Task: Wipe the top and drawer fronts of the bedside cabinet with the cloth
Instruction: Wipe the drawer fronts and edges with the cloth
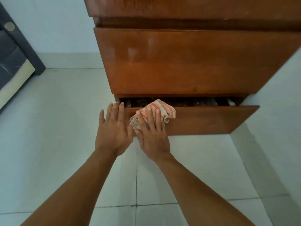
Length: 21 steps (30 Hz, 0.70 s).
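Note:
The brown wooden bedside cabinet (187, 62) fills the upper right of the head view. Its bottom drawer (211, 119) stands pulled out a little, with dark contents showing in the gap. A crumpled beige cloth with orange stripes (164, 108) lies against the left part of that drawer front. My right hand (151, 134) presses the cloth flat against the wood with straight fingers. My left hand (114, 131) is beside it, fingers straight, with its fingertips at the drawer's left top corner.
Pale floor tiles (65, 144) spread below and to the left. A dark bed frame with a cream edge (14, 66) stands at the far left. A white wall (276, 128) runs along the cabinet's right side.

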Each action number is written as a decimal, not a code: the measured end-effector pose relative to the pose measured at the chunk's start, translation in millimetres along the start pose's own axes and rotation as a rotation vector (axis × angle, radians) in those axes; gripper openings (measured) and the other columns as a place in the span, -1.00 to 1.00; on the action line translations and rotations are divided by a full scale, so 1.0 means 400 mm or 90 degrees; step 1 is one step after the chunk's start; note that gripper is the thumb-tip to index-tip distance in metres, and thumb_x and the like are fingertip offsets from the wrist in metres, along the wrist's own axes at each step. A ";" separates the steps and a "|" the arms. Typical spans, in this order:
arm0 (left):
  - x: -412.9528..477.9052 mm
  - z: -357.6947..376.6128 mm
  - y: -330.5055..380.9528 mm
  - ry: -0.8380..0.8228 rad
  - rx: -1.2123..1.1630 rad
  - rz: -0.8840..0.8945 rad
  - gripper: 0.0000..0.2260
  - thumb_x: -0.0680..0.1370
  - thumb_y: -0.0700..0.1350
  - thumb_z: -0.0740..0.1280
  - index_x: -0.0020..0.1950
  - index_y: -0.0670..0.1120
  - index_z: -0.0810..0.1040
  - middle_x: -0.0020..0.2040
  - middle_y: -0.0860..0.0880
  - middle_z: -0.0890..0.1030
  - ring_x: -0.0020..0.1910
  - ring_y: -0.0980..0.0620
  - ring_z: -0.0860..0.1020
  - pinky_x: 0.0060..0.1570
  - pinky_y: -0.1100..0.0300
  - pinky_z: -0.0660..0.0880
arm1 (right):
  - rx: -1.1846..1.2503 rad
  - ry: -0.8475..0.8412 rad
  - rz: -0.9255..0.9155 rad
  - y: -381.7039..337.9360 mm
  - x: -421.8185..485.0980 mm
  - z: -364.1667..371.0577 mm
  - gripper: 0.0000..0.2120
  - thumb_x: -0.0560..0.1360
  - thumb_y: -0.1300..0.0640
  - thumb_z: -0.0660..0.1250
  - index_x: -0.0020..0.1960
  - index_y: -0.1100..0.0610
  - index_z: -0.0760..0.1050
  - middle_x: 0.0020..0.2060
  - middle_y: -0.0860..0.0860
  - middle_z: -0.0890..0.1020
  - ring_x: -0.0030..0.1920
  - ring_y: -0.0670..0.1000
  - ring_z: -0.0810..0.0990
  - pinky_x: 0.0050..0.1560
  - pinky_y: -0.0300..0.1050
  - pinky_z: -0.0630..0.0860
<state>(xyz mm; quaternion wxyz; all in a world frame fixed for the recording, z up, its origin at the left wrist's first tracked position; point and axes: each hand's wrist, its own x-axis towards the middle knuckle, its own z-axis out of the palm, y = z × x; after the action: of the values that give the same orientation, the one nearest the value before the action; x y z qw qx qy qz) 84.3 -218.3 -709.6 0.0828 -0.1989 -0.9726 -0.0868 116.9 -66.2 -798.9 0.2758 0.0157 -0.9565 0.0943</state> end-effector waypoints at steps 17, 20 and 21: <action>-0.007 0.096 -0.012 0.151 0.061 0.018 -0.31 0.66 0.25 -0.04 0.67 -0.15 -0.01 0.67 -0.16 -0.04 0.65 -0.15 -0.09 0.56 -0.28 -0.07 | -0.095 0.114 0.188 0.554 -0.132 -0.142 -0.36 0.70 0.05 0.10 0.66 0.14 -0.13 0.54 0.52 -0.03 0.54 0.58 -0.07 0.57 0.40 -0.09; -0.004 0.106 -0.018 0.152 0.074 0.027 -0.28 0.65 0.27 -0.03 0.67 -0.12 -0.11 0.67 -0.14 -0.13 0.65 -0.14 -0.14 0.55 -0.32 -0.07 | -0.045 0.147 0.234 0.583 -0.140 -0.183 -0.41 0.69 0.14 0.07 0.64 0.25 -0.07 0.54 0.53 -0.07 0.55 0.56 -0.10 0.60 0.29 -0.09; -0.004 0.110 -0.017 0.153 0.077 0.025 -0.27 0.65 0.28 -0.03 0.67 -0.11 -0.13 0.67 -0.14 -0.15 0.65 -0.15 -0.15 0.54 -0.33 -0.07 | -0.014 0.163 0.245 0.581 -0.139 -0.197 -0.42 0.70 0.18 0.06 0.64 0.27 -0.06 0.54 0.52 -0.09 0.56 0.53 -0.11 0.62 0.19 -0.08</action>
<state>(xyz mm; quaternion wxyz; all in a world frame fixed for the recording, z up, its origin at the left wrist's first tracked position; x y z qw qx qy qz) 77.3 -216.1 -753.6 0.2123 -0.2005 -0.9551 -0.0495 186.4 175.5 -803.0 0.3716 -0.1822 -0.9001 0.1363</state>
